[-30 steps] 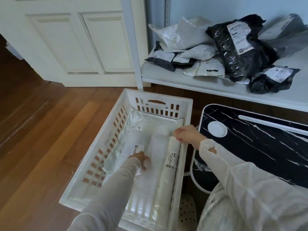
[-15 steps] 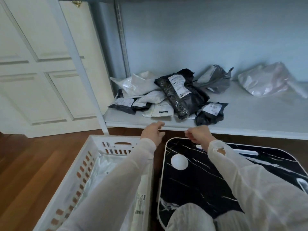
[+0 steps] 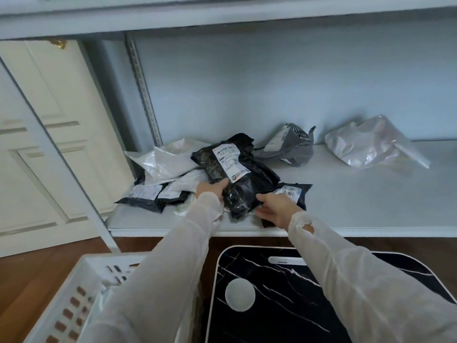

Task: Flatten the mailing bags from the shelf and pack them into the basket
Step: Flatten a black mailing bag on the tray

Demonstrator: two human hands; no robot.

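Note:
A heap of mailing bags lies on the white shelf (image 3: 358, 201). On top is a large black bag (image 3: 249, 179) with a white label. My left hand (image 3: 210, 190) grips its left edge, thumb on top. My right hand (image 3: 274, 207) reaches in at the bag's right side with fingers extended, resting over a small black bag (image 3: 296, 194). White bags (image 3: 170, 160) lie at the heap's left. The white basket (image 3: 74, 288) sits at lower left, partly hidden by my left sleeve.
A grey bag (image 3: 289, 146) and a clear plastic bag (image 3: 371, 144) lie further back on the shelf. A black marble-pattern board (image 3: 284, 305) with a white disc sits below the shelf. A cream door (image 3: 49, 134) and a shelf post (image 3: 61, 164) stand at left.
Both hands left the basket, rose to the shelf edge and now reach onto the shelf. My left hand has taken hold of the large black bag. The view tilted up.

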